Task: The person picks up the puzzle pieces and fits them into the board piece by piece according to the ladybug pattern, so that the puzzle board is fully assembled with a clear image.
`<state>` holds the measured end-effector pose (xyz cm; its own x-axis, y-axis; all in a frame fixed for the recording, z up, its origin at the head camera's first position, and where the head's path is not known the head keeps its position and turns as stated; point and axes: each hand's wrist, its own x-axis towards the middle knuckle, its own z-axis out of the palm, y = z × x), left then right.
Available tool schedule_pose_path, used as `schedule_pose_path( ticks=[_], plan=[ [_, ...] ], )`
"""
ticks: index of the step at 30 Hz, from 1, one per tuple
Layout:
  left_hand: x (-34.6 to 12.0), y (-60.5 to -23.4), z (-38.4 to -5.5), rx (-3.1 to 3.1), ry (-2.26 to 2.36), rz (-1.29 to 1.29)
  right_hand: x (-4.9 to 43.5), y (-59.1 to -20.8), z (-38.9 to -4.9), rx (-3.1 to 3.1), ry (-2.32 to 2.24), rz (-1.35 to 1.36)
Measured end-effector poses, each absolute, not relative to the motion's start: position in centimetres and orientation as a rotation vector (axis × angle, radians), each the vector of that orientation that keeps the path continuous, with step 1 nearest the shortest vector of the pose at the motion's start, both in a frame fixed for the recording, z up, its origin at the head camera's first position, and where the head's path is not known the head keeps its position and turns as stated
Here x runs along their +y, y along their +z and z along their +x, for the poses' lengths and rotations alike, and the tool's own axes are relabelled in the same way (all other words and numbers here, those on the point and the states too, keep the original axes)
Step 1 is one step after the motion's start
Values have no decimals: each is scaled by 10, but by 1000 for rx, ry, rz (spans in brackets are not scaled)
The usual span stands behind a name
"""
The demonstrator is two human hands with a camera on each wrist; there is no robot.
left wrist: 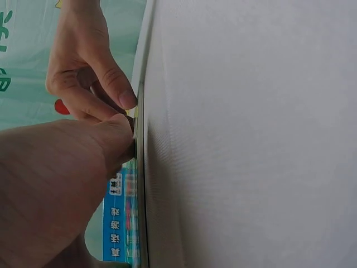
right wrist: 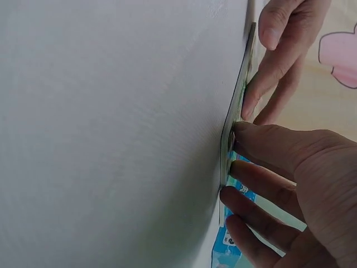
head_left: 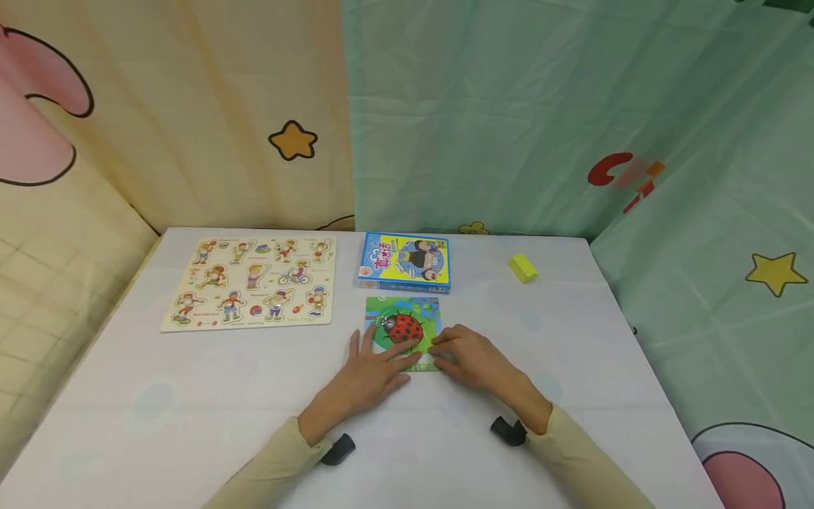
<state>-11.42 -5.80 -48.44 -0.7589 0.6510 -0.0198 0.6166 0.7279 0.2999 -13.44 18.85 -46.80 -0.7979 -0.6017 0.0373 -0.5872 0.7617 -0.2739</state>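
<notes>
A square ladybug picture puzzle (head_left: 403,329) lies flat near the middle of the white table, a red ladybug on green. My left hand (head_left: 367,376) rests on its lower left part with spread, mostly straight fingers. At the lower right edge, my right hand (head_left: 473,357) has curled fingers and pinches the puzzle there; a loose piece between the fingertips cannot be made out. The right wrist view shows the puzzle's thin edge (right wrist: 236,100) side-on, with the right thumb (right wrist: 265,142) against its face. Both hands (left wrist: 83,56) nearly meet in the left wrist view.
Just behind the puzzle sits a blue and yellow card box (head_left: 404,261). A cream board of sports figures (head_left: 251,286) lies at the back left. To the back right is a small yellow block (head_left: 523,268). Printed curtains (head_left: 509,127) stand behind the table.
</notes>
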Motion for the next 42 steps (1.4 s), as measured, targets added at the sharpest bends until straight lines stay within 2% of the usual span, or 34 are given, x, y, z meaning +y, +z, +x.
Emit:
schedule_pose_path(
  ticks=[6,19,27,31,38,42],
  plan=[
    [-58,-483,-112,2769,446,1006,188,-467,-134,2887,-409,-1005],
    [-61,-480,-113,2692,485,1015,184,-466,-146,2749,-575,-842],
    [-60,-480,-116,2693,547,1047,185,-467,-158,2661,-657,-628],
    [-64,-484,-126,2760,513,1057,188,-466,-164,2628,-626,-662],
    [-80,-488,-139,2778,659,867,188,-464,-169,2565,-601,-701],
    [-83,-490,-143,2741,669,865,190,-464,-173,2535,-618,-687]
  ],
)
